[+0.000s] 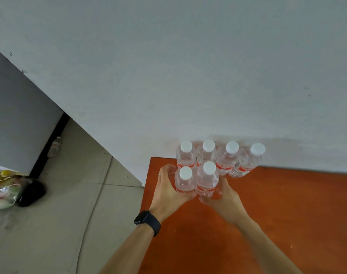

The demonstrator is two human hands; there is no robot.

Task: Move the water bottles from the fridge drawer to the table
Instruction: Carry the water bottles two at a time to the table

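Standing upright with caps pointing up, six water bottles (227, 158) are crowding the table's (283, 206) far left corner, against the wall (188, 76). The left hand (168, 187) is curling round the front-left bottle (185, 181), and the right hand (224, 199) is curling round the front-right bottle (207, 179) beside it. Four others are lining up just behind. All are showing clear plastic, white caps and red labels.
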